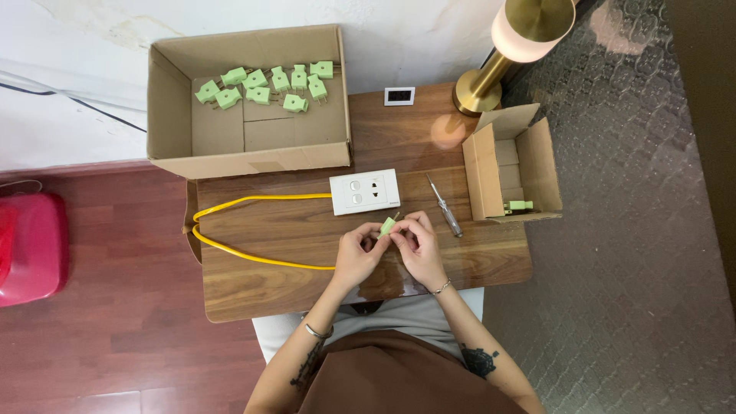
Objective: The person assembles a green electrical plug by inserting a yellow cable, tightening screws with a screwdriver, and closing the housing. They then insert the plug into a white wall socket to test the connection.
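A room in a home, it seems. A brass lamp (512,46) stands on the small wooden worktop (291,230). Red wood flooring (115,337) meets patterned carpet (629,268).

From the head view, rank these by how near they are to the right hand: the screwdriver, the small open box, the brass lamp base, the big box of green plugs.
From the right hand:
1. Screwdriver, just up and to its right on the table.
2. Small open box, farther right, at the table edge.
3. Brass lamp base, at the far right corner.
4. Big box of green plugs, far left.
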